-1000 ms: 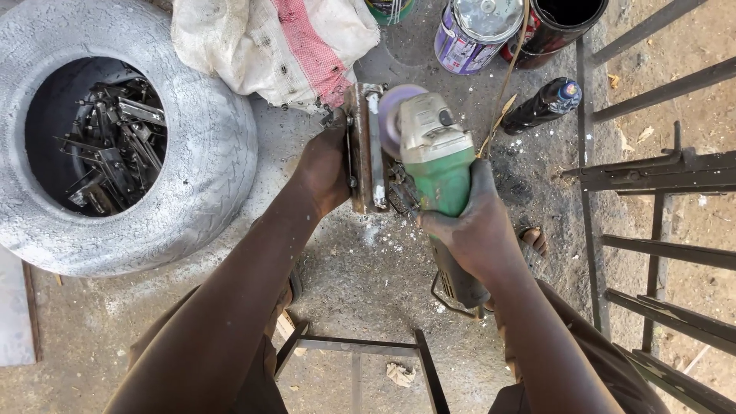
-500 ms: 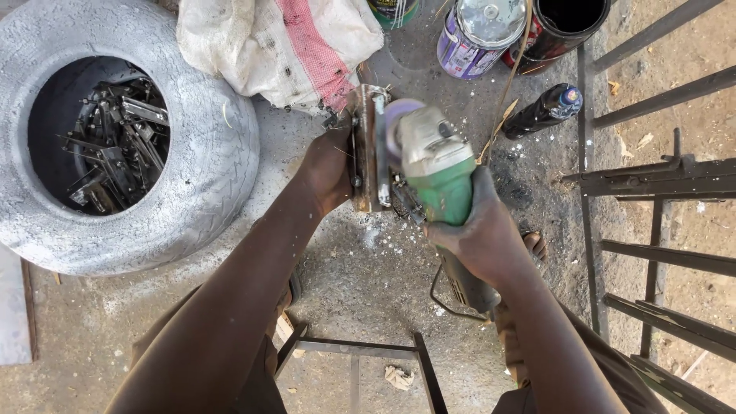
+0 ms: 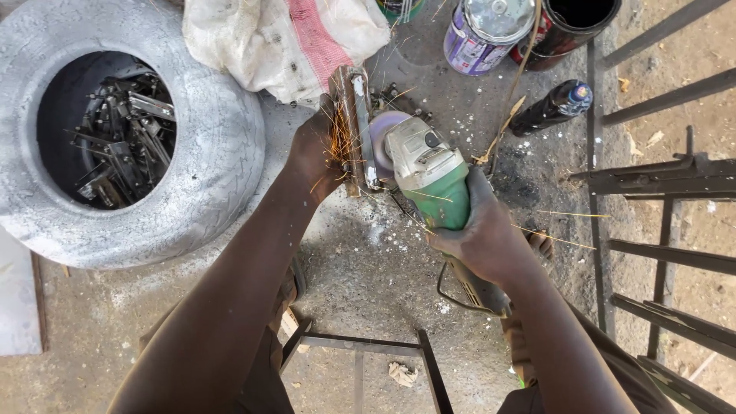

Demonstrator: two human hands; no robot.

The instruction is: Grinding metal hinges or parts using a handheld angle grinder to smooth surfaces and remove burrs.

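Head view: grinding under way. The right hand (image 3: 479, 234) wraps the green angle grinder (image 3: 429, 176), its disc (image 3: 383, 142) against the rusty metal piece (image 3: 354, 126) at upper centre, sparks flying. The left hand (image 3: 314, 153) clamps that piece upright on the floor (image 3: 368, 268). Steady pressure seems needed next. The contact edge is hidden; the scrap inside the tyre (image 3: 207, 153) is unclear.

Green-and-cream angle grinder (image 3: 433, 180), grey treaded tyre (image 3: 218, 146), red-striped white sack (image 3: 287, 42).
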